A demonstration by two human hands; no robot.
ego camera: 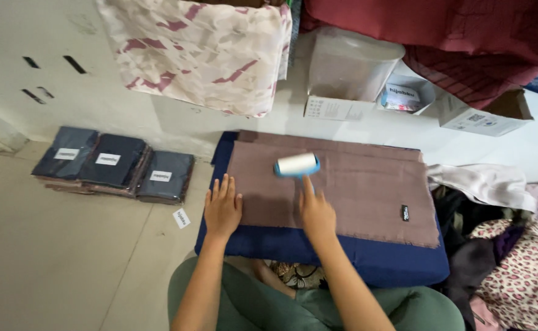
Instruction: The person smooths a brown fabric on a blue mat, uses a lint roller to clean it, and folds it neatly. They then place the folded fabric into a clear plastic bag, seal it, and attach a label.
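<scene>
Your right hand grips the blue handle of the lint roller, whose white roll lies on the mauve cloth just ahead of your fingers. Your left hand presses flat, fingers spread, on the cloth's near left corner. The cloth covers a navy cushion. The handle is mostly hidden under your hand. A small black tag sits near the cloth's right edge. Three dark packets with white rectangular labels lie on the floor to your left.
</scene>
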